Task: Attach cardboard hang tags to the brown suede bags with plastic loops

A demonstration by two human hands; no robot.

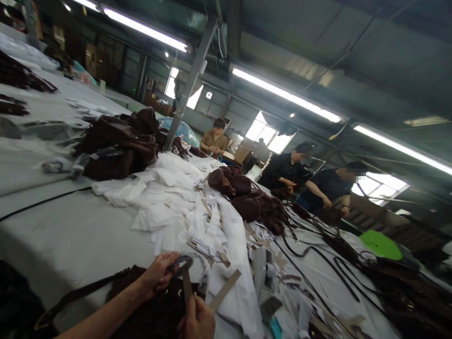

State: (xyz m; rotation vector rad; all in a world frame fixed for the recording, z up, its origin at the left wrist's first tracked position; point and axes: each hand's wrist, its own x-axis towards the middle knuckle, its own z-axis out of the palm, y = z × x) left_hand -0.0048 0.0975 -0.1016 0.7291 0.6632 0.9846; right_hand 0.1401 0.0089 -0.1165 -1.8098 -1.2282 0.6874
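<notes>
Head view, tilted, looking across a long grey-white worktable. Left hand low in the middle, fingers closed around a dark metal ring at the end of a dark brown leather strap running off to the lower left. Right hand at the bottom edge, just beside and below the left, pinching the lower end of a narrow grey-brown strip that rises to the ring. Under and between both hands, a dark brown leather bag lying on the near edge of the table, touching the left wrist. Just right of the hands, a loose tan strip lying slantwise on crumpled white cloth.

Farther up the table, a spread of white paper and cloth pieces mixed with tan scraps. Behind that on the left, a heap of dark brown leather bags. In the middle, a smaller pile of rounded brown pouches, well apart from the hands. Thin black cords looping over the right half of the table; one more black cord crossing the left side. Bright green flat piece near the far right edge.

Three other people at the far side and end of the table: one in a tan top, two in dark tops bent over their own work, hands well away. Fluorescent tube lights overhead under a metal roof.
</notes>
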